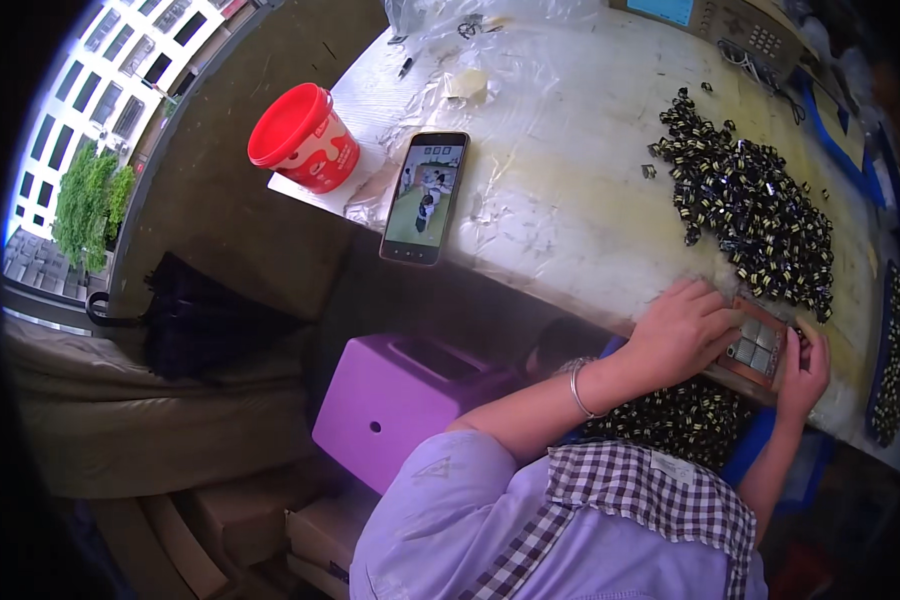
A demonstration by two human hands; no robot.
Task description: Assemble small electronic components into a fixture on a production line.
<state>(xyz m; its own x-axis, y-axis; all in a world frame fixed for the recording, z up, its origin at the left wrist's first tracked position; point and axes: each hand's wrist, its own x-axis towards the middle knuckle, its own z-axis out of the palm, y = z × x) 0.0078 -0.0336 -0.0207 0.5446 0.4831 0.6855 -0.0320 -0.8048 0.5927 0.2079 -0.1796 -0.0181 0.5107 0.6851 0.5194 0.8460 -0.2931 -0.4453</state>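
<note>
At the table's near edge sits a small rectangular block (757, 346) with a brown frame and shiny metal plates in its middle. My left hand (682, 330) lies along the block's left side, its bent fingers closed together against the edge. On the opposite side my right hand (808, 372) grips the edge between thumb and curled fingers. Any tiny part between the fingertips is too small to make out. Just beyond the block spreads a large heap of small black parts with yellowish strips (745, 205).
More such parts (685, 415) lie in a blue bin below the table edge, and others on a tray (895, 360) at right. A phone (425, 200) and red tub (310, 140) stand left. A purple stool (380, 400), dark umbrella (205, 315) and beige device (745, 35) are around.
</note>
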